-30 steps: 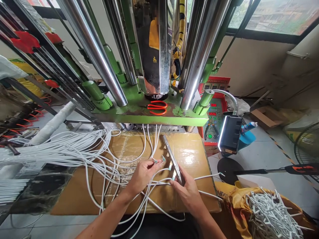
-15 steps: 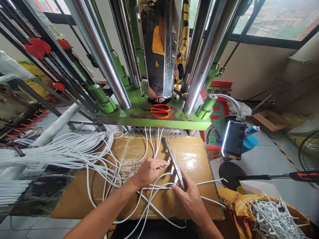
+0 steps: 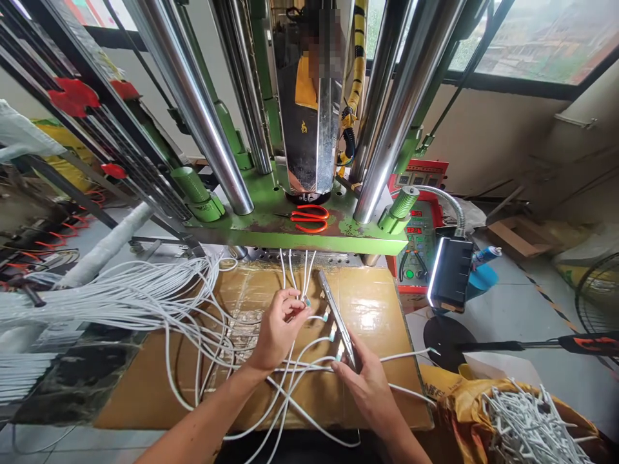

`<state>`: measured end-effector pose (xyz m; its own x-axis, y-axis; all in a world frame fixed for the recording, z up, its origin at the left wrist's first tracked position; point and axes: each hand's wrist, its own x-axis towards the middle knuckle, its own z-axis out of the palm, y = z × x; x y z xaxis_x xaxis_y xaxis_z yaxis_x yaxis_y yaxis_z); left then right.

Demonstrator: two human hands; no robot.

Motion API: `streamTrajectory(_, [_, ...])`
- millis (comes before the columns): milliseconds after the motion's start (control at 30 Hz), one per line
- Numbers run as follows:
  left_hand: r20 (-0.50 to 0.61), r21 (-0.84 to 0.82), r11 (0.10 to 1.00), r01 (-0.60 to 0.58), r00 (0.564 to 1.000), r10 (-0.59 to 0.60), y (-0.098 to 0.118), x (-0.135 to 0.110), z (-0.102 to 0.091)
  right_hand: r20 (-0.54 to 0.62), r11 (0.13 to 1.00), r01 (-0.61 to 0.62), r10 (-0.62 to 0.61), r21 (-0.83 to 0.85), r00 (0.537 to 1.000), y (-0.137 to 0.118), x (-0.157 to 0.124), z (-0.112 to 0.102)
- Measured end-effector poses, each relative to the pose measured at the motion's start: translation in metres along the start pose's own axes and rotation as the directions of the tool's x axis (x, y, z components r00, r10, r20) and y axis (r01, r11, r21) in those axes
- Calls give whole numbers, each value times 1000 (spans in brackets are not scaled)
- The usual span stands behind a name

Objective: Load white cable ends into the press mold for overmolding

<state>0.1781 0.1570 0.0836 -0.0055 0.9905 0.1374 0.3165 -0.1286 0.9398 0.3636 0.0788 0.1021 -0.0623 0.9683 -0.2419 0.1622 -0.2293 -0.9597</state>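
My right hand (image 3: 365,377) grips the lower end of a narrow metal bar (image 3: 337,319), which is tilted over the cardboard. Several white cables with teal ends and shiny tips, one of them a cable end (image 3: 333,332), meet the bar's left side. My left hand (image 3: 280,325) is closed in a pinch left of the bar, on a white cable whose teal end (image 3: 307,301) shows at the fingertips. More white cables (image 3: 290,386) cross under and between my hands.
A green press (image 3: 290,240) with steel columns stands ahead, with orange-handled pliers (image 3: 312,218) on its base. A thick bundle of white cables (image 3: 145,290) lies left on the cardboard (image 3: 145,386). At right are a lamp (image 3: 449,274), a control panel (image 3: 411,248) and a sack of white pieces (image 3: 527,425).
My left hand has moved left and up from the bar and now pinches a cable end. The cable end it was at now rests by the bar. My right hand stays on the bar.
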Motion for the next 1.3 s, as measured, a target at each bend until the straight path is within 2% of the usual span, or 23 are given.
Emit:
streamTrajectory(67, [18,88,991,-102,995,101,-1,2,-6,-10,1000,-11,11,-9,1000,4,1,1])
streamTrajectory(133, [133,156,961,-228,969,208,0,8,-11,-11,1000,-19,18,-9,1000,8,2,1])
streamTrajectory(233, [308,162,904,-395,891,334,-1,21,-15,-12,1000,-19,19,-18,1000,12,2,1])
streamTrajectory(333, [374,196,819,-539,813,446,-4,33,-13,-6,999,-29,29,-26,1000,13,2,1])
streamTrajectory(433, [412,236,747,-621,760,502,-8,39,-10,-6,999,-37,37,-31,999,11,1,1])
streamTrajectory(633, [504,234,658,-715,668,547,-7,41,-12,-36,998,-13,10,-67,999,12,2,1])
streamTrajectory(700, [515,234,644,-729,654,554,-7,40,-12,-48,997,3,-6,-75,999,12,2,1])
streamTrajectory(767, [507,243,648,-722,664,550,-9,40,-10,-57,996,14,-18,-84,998,12,1,2])
streamTrajectory(900, [498,255,718,-647,725,476,-8,42,-9,-44,994,31,-36,-103,998,9,1,1])
streamTrajectory(1000, [541,288,770,-569,760,360,7,48,-11,-8,994,66,-67,-86,998,5,3,-7])
streamTrajectory(1067, [628,279,786,-552,724,285,20,54,-10,28,993,96,-94,-70,995,-1,5,-15])
streamTrajectory(1167, [775,234,796,-558,602,194,34,61,-2,93,990,139,-135,-28,986,-13,6,-28])
streamTrajectory(1200, [799,229,799,-557,576,172,35,63,2,111,990,143,-140,-20,984,-16,7,-32])
streamTrajectory(1300, [818,220,806,-550,554,155,33,67,14,139,991,128,-121,-45,983,-22,8,-41])
